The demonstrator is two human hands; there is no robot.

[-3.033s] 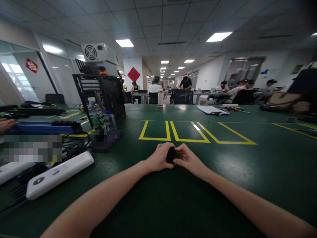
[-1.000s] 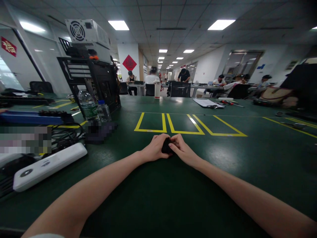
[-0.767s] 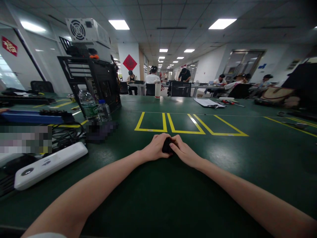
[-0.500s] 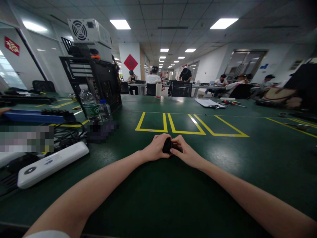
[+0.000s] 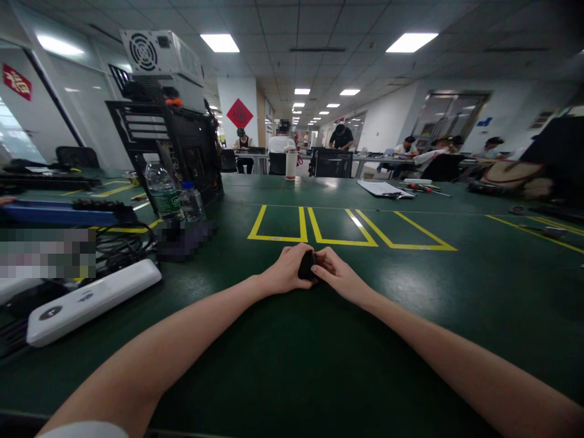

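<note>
Between my two hands, a small black object (image 5: pixel 307 266) is held just above or on the green table (image 5: pixel 283 359); its kind I cannot make out. My left hand (image 5: pixel 288 267) wraps round its left side, with the thumb below and the fingers over the top. The thumb and fingers of my right hand (image 5: pixel 336 272) pinch its right edge. Both hands are closed, and they cover much of the object. Just beyond them, yellow tape outlines (image 5: pixel 278 238) mark the table top.
On the left stand an open black computer case (image 5: pixel 191 146) with power supplies on top, water bottles (image 5: pixel 164 191) and a white power bank-like device (image 5: pixel 93 302) beside cables. Farther back are a white cup (image 5: pixel 291 165), a clipboard (image 5: pixel 382 188) and a screwdriver (image 5: pixel 431 190). Several people sit or stand beyond.
My right fingers have shifted slightly on the black object's edge. My left hand keeps its hold, and the view has moved a little.
</note>
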